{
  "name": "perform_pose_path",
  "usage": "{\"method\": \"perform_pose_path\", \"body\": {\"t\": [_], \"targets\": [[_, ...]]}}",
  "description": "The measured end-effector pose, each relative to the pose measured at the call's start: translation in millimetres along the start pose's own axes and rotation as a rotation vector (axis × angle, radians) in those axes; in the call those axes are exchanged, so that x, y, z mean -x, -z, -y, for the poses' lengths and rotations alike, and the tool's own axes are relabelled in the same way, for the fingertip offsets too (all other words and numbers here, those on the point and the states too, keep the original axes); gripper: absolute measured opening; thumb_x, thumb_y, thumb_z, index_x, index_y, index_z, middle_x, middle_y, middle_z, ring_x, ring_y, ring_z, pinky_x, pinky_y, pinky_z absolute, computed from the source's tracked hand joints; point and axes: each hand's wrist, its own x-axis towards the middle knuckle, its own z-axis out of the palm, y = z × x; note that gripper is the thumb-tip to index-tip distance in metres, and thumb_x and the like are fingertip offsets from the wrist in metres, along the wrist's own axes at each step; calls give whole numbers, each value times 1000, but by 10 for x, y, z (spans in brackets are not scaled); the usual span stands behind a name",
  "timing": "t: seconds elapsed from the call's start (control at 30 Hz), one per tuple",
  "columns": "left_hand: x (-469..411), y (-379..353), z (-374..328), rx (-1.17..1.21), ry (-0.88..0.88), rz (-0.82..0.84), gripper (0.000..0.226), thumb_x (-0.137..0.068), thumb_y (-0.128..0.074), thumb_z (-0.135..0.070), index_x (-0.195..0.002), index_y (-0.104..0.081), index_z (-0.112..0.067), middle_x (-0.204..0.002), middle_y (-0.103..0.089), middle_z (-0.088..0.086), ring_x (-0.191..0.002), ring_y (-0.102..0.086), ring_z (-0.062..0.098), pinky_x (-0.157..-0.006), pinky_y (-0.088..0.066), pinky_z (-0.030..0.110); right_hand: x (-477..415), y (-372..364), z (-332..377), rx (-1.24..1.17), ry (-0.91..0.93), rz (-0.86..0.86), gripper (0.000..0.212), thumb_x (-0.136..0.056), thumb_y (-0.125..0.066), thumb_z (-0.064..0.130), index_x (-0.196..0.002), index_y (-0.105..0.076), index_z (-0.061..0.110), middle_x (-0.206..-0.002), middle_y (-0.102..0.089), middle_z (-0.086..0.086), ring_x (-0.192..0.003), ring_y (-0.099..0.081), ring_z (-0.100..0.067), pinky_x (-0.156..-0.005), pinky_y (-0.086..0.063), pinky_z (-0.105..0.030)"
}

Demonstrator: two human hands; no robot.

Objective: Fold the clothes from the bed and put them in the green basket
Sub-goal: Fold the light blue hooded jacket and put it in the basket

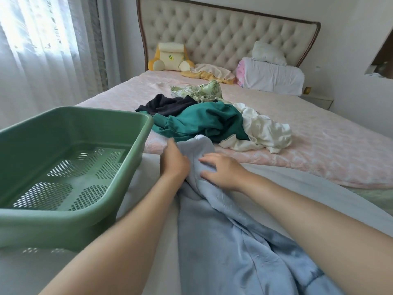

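Blue thin-woven garment (212,209) lies bunched lengthwise on the bed's near edge, just right of the green basket (42,135) (rigid plastic, perforated floor). My left hand (174,165) grips its top hem. My right hand (221,171) rests on it, fingers spread, not clenched. To do: pull hem taut, flatten ridges, then fold. Fabric is limp and creased. Crumpled pile (202,122) waits beyond.

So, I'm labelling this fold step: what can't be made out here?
Head view:
Grip of the left hand on the light blue garment: fingers hidden behind the hand.
That garment's lower end: cut off by the bottom edge.
The black garment: partly hidden by the teal garment.
The green basket: left end cut off by frame.
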Motion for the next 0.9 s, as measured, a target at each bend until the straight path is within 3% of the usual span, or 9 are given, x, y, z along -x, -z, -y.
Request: {"method": "perform_pose_path", "body": {"t": [0.1, 0.17, 0.2, 0.27, 0.33, 0.43, 0.63, 0.77, 0.9], "targets": [[-49, 11, -55, -213, -396, -267, 47, -81, -49, 2, -126, -58, -10, -122, -54, 14, -109, -49, 38, -82, -41, 42, -70, -139, 9, 68, -22, 66, 62, -97, -50, 50, -154, -37, 30, -164, -26, 3, -152, -20, -19, -123, -18, -42], [-79, -30, -81, -217, -571, -102, 37, -82, -48, -1, -111, -68, -11, -115, -61, 10, -106, -53, 34, -83, -42, 38, -123, -216, 32, -6, -18, 85, 58, -99, -42, 47, -154, -37, 27, -160, -31, -5, -148, -27, -26, -120, -25, -46], [-81, -62, -58, -215, -558, 26, 33, -87, -46, -6, -110, -70, -13, -117, -64, 8, -110, -55, 31, -88, -44, 37, -150, -258, 56, -49, -6, 87, 56, -101, -40, 40, -154, -35, 22, -159, -32, -9, -147, -28, -27, -120, -25, -45], [-73, -120, 85, -345, -476, 214, 34, -98, -37, -21, -118, -64, -16, -132, -60, 5, -127, -49, 26, -100, -40, 39, -165, -306, 120, -82, -26, 100, 57, -105, -35, 24, -158, -23, 9, -166, -17, -12, -153, -14, -23, -125, -10, -36], [-52, -129, 255, -525, -415, 341, 46, -103, -26, -33, -145, -43, -23, -158, -32, -1, -147, -22, 21, -114, -23, 43, -145, -308, 120, -87, -57, 84, 59, -105, -33, 16, -159, -15, 4, -168, -6, -10, -155, -2, -18, -124, -1, -27], [-73, -65, 342, -577, -346, 446, 55, -104, -19, -41, -158, -13, -30, -166, 2, -6, -152, 4, 18, -121, -9, 48, -79, -276, 46, -13, 5, 58, 63, -101, -40, 18, -160, -18, 11, -169, -7, -5, -155, -2, -17, -124, -3, -29], [-28, -58, 254, -671, -314, 456, 55, -104, -16, -42, -158, -10, -31, -166, 6, -3, -152, 3, 21, -120, -8, 52, 82, -260, 31, 113, 40, 194, 66, -105, -39, 39, -161, -8, 21, -169, 5, 0, -155, 7, -14, -126, -4, -39], [109, 54, 51, -866, -438, 281, 51, -104, -23, -40, -152, -28, -24, -163, -14, 7, -149, -10, 27, -116, -14, 50, 321, -113, 56, 8, -15, 169, 66, -105, -38, 39, -162, -9, 22, -168, 7, 5, -155, -1, -14, -125, -8, -36], [435, 167, -287, -733, -552, 258, 51, -104, -33, -41, -152, -33, -24, -164, -15, 8, -150, -11, 27, -118, -12, 43, 672, 63, 70, -58, -83, 129, 63, -106, -37, 39, -161, -14, 21, -169, 4, 5, -155, -7, -15, -124, -10, -31]]}}
